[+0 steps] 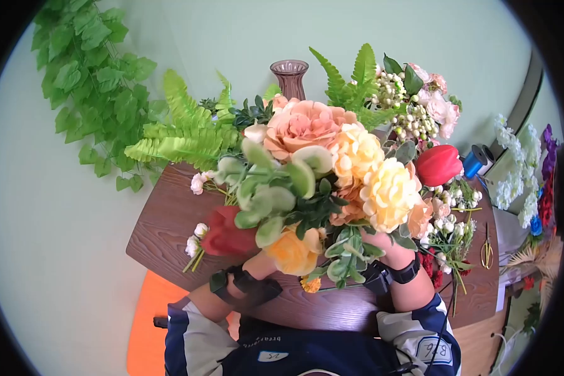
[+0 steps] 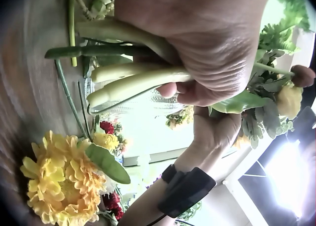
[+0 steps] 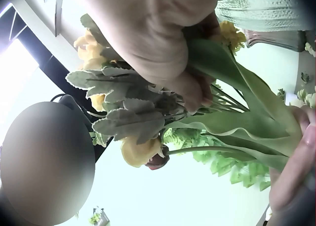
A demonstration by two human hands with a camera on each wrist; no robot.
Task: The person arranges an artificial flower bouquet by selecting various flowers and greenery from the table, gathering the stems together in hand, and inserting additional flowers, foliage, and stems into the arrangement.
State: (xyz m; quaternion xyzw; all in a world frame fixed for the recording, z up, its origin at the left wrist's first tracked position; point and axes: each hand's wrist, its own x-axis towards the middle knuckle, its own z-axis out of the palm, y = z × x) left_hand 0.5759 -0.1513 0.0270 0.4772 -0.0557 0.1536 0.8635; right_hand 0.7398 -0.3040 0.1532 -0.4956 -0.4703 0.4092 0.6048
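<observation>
A large bouquet of peach and cream blooms (image 1: 310, 128), red tulips (image 1: 437, 165) and green leaves hides both hands in the head view. In the left wrist view my left hand (image 2: 197, 43) is curled round the bundle of thick pale stems (image 2: 133, 87), whose cut ends stick out. My right hand (image 2: 215, 129) is higher up, by the leaves. From the right wrist view, my right hand (image 3: 153, 43) has its fingers curled at the upper stems, under grey-green leaves (image 3: 128, 117); my left hand (image 3: 296, 162) grips the stems lower down.
A ribbed purple glass vase (image 1: 289, 78) stands behind the bouquet. Pink roses with white berries (image 1: 438, 106), ribbon spools (image 1: 475, 160) and gold scissors (image 1: 487, 250) are at the right. Small white flowers (image 1: 197, 238) lie on the brown table (image 1: 163, 219) at left.
</observation>
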